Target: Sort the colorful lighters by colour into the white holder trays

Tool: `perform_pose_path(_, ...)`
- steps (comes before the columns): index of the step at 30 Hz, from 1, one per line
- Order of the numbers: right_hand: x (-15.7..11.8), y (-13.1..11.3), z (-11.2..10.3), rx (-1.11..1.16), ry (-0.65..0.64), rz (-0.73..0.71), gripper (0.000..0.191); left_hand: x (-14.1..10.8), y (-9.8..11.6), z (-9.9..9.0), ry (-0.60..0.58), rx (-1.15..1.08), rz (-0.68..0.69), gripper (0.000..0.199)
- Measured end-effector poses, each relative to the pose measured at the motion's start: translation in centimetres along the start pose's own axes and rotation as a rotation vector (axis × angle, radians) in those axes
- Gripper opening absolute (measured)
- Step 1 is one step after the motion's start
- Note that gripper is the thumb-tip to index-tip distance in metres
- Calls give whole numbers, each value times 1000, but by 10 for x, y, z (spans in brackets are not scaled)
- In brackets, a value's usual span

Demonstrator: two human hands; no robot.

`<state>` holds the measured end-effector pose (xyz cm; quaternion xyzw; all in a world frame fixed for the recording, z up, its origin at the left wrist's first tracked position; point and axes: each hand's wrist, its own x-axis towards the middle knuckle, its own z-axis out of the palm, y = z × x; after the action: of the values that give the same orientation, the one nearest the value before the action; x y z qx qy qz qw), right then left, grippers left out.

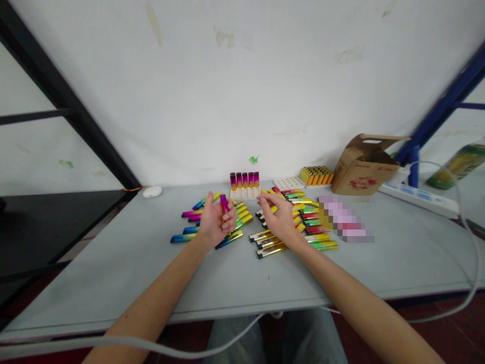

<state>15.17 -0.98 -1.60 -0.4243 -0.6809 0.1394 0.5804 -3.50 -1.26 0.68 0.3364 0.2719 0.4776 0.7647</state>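
Note:
My left hand (pixel 216 221) is curled round a shiny magenta lighter (pixel 224 204), which stands upright out of the fingers. To its right, my right hand (pixel 278 212) hovers over a spread of colourful lighters, its thumb and index finger drawn close together; nothing can be made out between them. Blue, magenta and yellow lighters (pixel 184 237) lie around my left hand. Gold, red and green ones (pixel 322 237) lie under and beside my right hand. Behind both hands, a white holder (pixel 245 193) bears a row of several upright magenta and orange lighters (pixel 245 180).
Near the wall are a second white holder (pixel 288 183), a block of orange lighters (pixel 317 176) and an open cardboard box (pixel 361 169). A power strip (pixel 420 198) with a cable lies at the right, and a small white case (pixel 152 191) at the left.

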Motion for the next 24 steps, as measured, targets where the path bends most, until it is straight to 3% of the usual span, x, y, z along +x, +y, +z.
perform_pose_path(4, -2, -4, 3, 32, -96, -64, 21, 1, -9, 0, -60, 33, -103, 70)
perform_pose_path(11, -5, -10, 5, 66, -184, -131, 20, 4, -16, 1, -77, 195, -133, 77)
perform_pose_path(24, -7, -9, 10, 157, -215, -51, 16, 9, -29, -2, -134, 412, -152, 73)
